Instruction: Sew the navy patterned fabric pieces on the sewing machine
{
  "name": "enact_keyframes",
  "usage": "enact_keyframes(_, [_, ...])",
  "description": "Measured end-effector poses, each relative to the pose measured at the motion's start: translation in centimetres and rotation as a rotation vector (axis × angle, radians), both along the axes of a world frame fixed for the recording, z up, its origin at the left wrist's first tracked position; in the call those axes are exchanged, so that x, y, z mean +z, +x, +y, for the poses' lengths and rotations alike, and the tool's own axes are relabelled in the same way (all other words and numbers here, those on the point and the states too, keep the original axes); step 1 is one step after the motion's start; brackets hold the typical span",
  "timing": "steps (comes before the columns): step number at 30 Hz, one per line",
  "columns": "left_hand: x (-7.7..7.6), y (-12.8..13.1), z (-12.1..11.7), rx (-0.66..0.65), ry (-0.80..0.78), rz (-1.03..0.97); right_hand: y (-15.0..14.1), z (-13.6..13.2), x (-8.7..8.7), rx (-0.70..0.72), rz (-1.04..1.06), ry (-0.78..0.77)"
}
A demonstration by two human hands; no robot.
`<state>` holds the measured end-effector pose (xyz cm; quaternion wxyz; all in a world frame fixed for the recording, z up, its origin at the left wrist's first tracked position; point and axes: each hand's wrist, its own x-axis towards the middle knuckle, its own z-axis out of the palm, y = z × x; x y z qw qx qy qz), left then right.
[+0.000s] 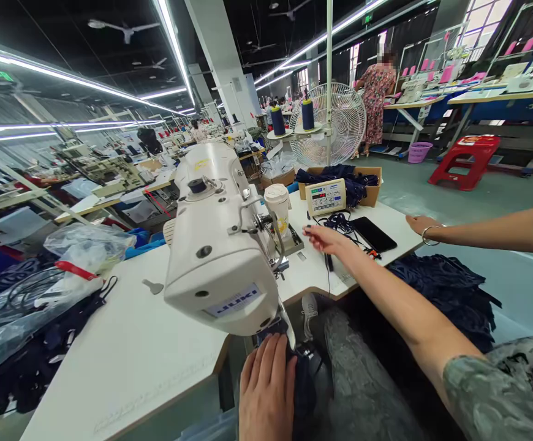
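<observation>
A white JUKI sewing machine (220, 245) stands in front of me on a pale work table (156, 343). My left hand (269, 386) lies with fingers stretched out on dark navy fabric (304, 386) below the machine head. Part of that fabric is hidden under the hand and the machine. Over the table to the right of the machine, my right hand (325, 239) has its fingers closed, with a small dark tip showing at them. Near it are a black phone (374, 234), tangled navy cord (337, 222) and a control box (326, 197).
Another person's hand (423, 225), wearing a bangle, rests at the table's right edge. Navy strips (445, 294) are piled below it. A cup (277, 202) stands behind the machine. Plastic bags (87, 245) and dark garments lie left. A red stool (466, 162) stands farther right.
</observation>
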<state>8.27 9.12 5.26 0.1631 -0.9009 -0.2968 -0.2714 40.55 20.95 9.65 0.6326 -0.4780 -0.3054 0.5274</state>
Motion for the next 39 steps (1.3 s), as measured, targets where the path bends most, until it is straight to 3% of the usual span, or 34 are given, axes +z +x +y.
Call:
enact_keyframes(3, [0.2, 0.3, -0.1, 0.024, -0.005, -0.008, 2.8, 2.8, 6.0, -0.099, 0.006, 0.136])
enact_keyframes(5, [0.5, 0.8, -0.3, 0.044, -0.010, -0.013, 3.8, 3.7, 8.9, -0.141, 0.010, 0.226])
enact_keyframes(8, [0.9, 1.3, -0.6, 0.067, 0.004, -0.063, 4.0, 3.3, 10.7, -0.187, -0.013, 0.394])
enact_keyframes(10, [1.0, 1.5, -0.7, 0.064, 0.003, -0.093, 3.7, 1.7, 10.1, -0.207, -0.059, 0.487])
enact_keyframes(12, [1.0, 1.5, -0.7, 0.053, -0.014, -0.107, 3.2, -0.5, 8.1, -0.211, -0.120, 0.511])
enact_keyframes(15, [1.1, 1.2, -0.7, 0.038, -0.036, -0.113, 2.6, -4.0, 3.6, -0.244, -0.314, 0.434])
enact_keyframes(17, [1.0, 1.0, -0.6, 0.029, -0.035, -0.113, 2.2, -5.7, -0.1, -0.235, -0.639, 0.237])
enact_keyframes(18, [1.0, 1.0, -0.6, 0.023, -0.030, -0.112, 1.9, -6.2, -2.0, -0.227, -0.707, 0.171])
enact_keyframes(21, [0.7, 0.8, -0.4, 0.018, -0.029, -0.092, 0.8, -6.1, -7.0, -0.200, -0.805, 0.042])
enact_keyframes(24, [0.5, 0.7, -0.3, 0.013, -0.022, -0.078, 0.1, -4.2, -9.6, -0.179, -0.835, -0.038])
enact_keyframes(27, [0.4, 0.7, -0.2, 0.018, -0.005, -0.095, 1.0, -1.7, -9.1, -0.175, -0.803, -0.075])
enact_keyframes(31, [0.3, 0.6, -0.3, 0.021, -0.008, -0.085, 3.3, 0.0, -5.4, -0.179, -0.668, -0.054])
enact_keyframes(35, [0.4, 0.4, -0.4, 0.027, -0.061, -0.066, 3.1, -1.8, -2.3, -0.124, -0.434, 0.049])
enact_keyframes(39, [0.9, 0.3, -0.5, -0.015, -0.103, -0.116, -0.5, -5.1, -1.9, -0.074, -0.172, 0.114])
